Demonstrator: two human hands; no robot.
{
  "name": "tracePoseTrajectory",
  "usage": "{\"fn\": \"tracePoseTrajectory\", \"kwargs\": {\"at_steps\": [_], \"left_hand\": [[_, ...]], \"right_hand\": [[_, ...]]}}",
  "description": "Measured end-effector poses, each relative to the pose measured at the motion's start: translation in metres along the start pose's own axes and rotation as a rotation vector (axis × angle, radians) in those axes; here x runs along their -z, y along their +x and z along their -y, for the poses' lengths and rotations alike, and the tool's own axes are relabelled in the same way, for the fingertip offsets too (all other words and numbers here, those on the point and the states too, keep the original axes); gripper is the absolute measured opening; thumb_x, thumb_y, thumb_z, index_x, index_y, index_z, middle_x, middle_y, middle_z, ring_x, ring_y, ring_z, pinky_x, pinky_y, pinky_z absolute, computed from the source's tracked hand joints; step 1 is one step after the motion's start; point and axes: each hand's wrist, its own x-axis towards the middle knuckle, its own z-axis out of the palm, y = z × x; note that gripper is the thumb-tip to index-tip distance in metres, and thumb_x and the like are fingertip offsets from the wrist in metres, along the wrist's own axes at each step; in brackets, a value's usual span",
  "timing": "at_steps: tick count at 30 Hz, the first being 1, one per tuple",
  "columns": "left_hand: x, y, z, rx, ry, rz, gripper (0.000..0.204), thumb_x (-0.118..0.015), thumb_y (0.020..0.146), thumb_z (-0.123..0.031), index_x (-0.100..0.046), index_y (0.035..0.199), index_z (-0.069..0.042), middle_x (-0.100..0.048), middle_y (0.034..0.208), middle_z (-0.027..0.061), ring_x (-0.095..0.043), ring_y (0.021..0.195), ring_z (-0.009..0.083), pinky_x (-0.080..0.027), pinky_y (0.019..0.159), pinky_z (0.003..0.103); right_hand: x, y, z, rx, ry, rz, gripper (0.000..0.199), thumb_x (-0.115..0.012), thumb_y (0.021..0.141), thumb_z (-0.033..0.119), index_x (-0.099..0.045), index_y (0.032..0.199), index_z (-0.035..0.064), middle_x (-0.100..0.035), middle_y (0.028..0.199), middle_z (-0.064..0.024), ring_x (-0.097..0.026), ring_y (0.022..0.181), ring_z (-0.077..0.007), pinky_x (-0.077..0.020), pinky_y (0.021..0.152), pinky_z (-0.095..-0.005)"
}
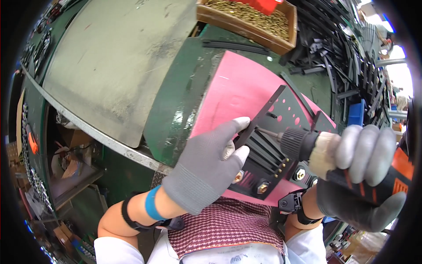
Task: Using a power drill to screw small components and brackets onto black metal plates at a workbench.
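My left hand (209, 160), in a grey glove with pale fingertips, pinches the left edge bar of a black metal assembly (288, 103). The assembly has a perforated plate, parallel dark slats, and brass-coloured nuts (300, 174) along its near side. It lies tilted on a pink sheet (239, 83). My right hand (367, 154), gloved too, is wrapped around a black-and-orange power screwdriver (301, 144). The tool's bit points left, its tip meeting the inner side of the edge bar near my left fingers; exact contact is hard to see.
Beyond the sheet stands a cardboard box (239, 31) of small brass pieces with a red container in it. Piled black metal strips (327, 48) lie at far right, near a blue bin (356, 113). A pale board (110, 66) covers the left of the green bench (173, 119).
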Motion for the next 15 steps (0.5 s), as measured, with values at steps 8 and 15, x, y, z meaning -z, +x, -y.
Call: {"fn": "tracePoseTrajectory", "kwargs": {"at_steps": [8, 15], "left_hand": [[-0.014, 0.009, -0.015, -0.02, 0.353, -0.023, 0.042, -0.062, 0.081, -0.007, -0.059, 0.123, -0.003, -0.041, 0.063, 0.0023, -0.044, 0.06, 0.0095, -0.044, 0.062, 0.026], [-0.015, 0.005, -0.005, -0.164, 0.369, -0.042, 0.042, -0.061, 0.083, -0.009, -0.057, 0.125, -0.002, -0.055, 0.067, 0.0102, -0.057, 0.061, 0.0158, -0.048, 0.062, 0.031]], "right_hand": [[0.016, 0.011, 0.023, -0.108, 0.083, 0.166, 0.051, -0.068, 0.084, 0.035, -0.055, 0.117, -0.002, -0.062, 0.105, -0.0181, -0.061, 0.091, -0.0337, -0.0467, 0.085, -0.0488], [0.0, 0.012, 0.011, -0.037, 0.0, -0.019, 0.066, -0.058, 0.091, 0.031, -0.026, 0.14, 0.0028, -0.055, 0.075, -0.0072, -0.05, 0.058, -0.0174, -0.0468, 0.055, -0.0362]]}}
